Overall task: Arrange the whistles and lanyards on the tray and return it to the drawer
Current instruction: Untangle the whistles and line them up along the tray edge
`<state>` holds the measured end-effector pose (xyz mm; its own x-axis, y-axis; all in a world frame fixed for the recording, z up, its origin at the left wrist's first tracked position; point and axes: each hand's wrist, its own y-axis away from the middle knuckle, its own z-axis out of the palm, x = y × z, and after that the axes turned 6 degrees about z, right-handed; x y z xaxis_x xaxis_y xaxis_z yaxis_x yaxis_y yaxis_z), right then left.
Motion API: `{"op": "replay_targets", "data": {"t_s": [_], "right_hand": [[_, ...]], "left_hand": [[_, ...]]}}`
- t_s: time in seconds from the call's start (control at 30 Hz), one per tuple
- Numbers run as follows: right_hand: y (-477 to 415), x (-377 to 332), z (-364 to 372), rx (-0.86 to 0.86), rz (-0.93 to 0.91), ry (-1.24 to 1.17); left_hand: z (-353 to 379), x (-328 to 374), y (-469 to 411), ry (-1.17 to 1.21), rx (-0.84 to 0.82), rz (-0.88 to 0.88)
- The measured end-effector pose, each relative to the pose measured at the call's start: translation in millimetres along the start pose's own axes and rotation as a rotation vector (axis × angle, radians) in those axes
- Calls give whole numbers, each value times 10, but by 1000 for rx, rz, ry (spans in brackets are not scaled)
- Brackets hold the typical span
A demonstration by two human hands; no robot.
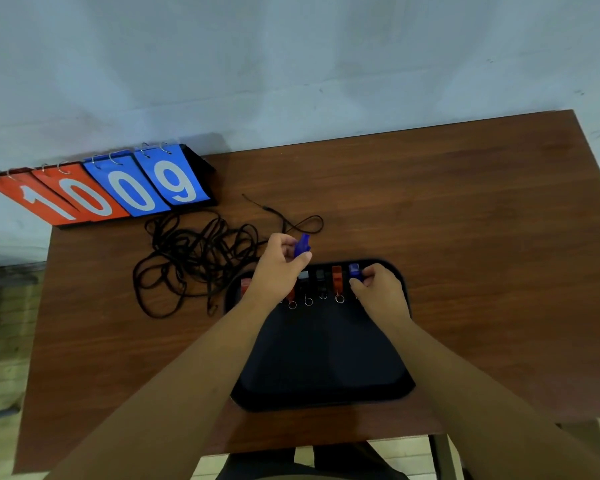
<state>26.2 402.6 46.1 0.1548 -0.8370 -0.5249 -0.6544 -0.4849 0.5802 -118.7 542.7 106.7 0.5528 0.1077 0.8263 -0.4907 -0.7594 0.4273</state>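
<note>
Tray (326, 358), table's near edge: I count a whistle row (321, 284) along its far rim, long axes pointing away. My left hand (274, 268) pinches an upright blue whistle (302, 244); right hand (378, 289) pinches the row's rightmost whistle (354, 271). Lanyards (194, 258) tangled left.

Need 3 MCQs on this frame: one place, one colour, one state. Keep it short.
1. Where does the tangle of black lanyards lie?
A. on the tray
B. on the table, left of the tray
C. in a drawer

2. What colour is the whistle in the left hand?
A. blue
B. orange
C. black

3. What is the right hand doing?
A. resting flat on the table
B. holding a lanyard
C. gripping a blue whistle at the right end of the tray's row

Key: 1 B, the cords sit on the table beside the tray. 2 A, the raised whistle is blue. 3 C, its fingers close on the end whistle.
</note>
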Motion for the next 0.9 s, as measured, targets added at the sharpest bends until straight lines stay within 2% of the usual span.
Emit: {"op": "replay_targets", "data": {"t_s": [0.1, 0.2, 0.37, 0.63, 0.8, 0.9], "right_hand": [[71, -59, -102, 52, -27, -69], [163, -224, -227, 79, -82, -206], [367, -549, -386, -83, -170, -369], [468, -490, -468, -180, -30, -593], [437, -373, -551, -132, 15, -615], [344, -210, -598, -16, 31, -481]], "left_hand": [[14, -1, 13, 12, -48, 22], [65, 16, 58, 145, -132, 43], [186, 104, 142, 143, -162, 97], [331, 244, 236, 21, -178, 192], [341, 274, 196, -53, -253, 234], [287, 182, 93, -157, -175, 230]]}}
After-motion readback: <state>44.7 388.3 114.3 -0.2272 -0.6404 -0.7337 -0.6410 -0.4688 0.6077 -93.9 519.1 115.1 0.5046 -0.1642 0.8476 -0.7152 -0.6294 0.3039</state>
